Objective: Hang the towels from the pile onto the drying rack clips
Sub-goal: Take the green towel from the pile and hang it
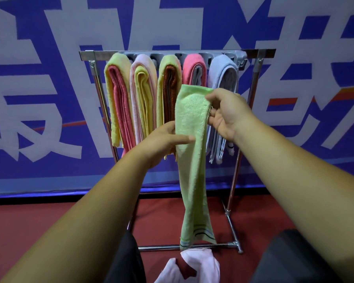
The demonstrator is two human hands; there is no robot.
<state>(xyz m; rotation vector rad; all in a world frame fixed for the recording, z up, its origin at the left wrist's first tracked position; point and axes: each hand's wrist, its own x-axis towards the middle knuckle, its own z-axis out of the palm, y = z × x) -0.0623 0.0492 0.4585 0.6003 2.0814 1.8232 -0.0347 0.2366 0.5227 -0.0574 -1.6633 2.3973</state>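
The person stands facing a chrome tube drying rack (258, 64) and holds a long light green terry towel (190, 144) up in front of it. The right hand (227, 113) grips the towel's upper right edge, fingers curled round the cloth. The left hand (164, 137) holds the left edge lower down, thumb laid across the front. The towel hangs folded lengthwise, and its striped hem reaches down near the rack's bottom bar. Behind it, a grey plastic clip bar (236, 56) runs along the top of the rack, and five doubled bundles of coloured towels (119, 99) hang from it side by side: yellow, pale pink, brown, pink and lavender among them. A crumpled pale pink towel (200, 264) lies on the red floor (49, 217) at the person's feet. A blue banner with big white characters (39, 99) covers the wall behind.
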